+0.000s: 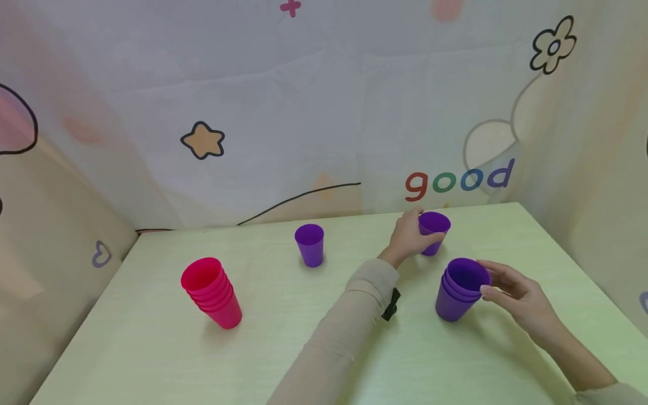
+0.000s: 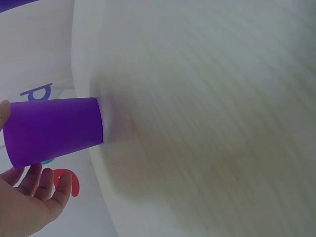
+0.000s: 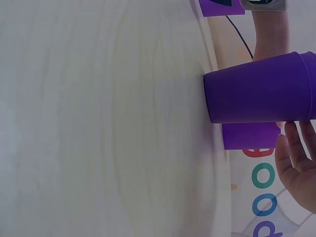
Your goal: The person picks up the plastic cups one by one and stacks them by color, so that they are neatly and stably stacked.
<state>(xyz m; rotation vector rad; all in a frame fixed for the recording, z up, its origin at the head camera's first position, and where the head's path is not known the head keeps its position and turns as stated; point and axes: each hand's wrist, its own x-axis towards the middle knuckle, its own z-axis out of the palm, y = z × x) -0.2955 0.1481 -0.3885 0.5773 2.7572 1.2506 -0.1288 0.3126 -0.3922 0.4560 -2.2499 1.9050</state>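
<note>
Near the table's back right, my left hand [image 1: 409,239] holds a single purple cup [image 1: 435,224], its thumb across the front and its fingers on the far side. In the left wrist view this purple cup [image 2: 54,131] stands on the table between thumb and fingers. Closer to me, a stack of nested purple cups [image 1: 455,306] leans slightly to the right. My right hand [image 1: 523,301] grips its rim from the right, thumb in front and fingers behind. The right wrist view shows fingertips against the side of the purple stack [image 3: 256,91]; the thumb is hidden there.
Another purple cup [image 1: 311,247] stands alone at the back middle of the pale table [image 1: 273,337]. A stack of several red-pink cups [image 1: 225,306] is on the left. A printed cloth [image 1: 283,112] hangs behind the table and along its sides.
</note>
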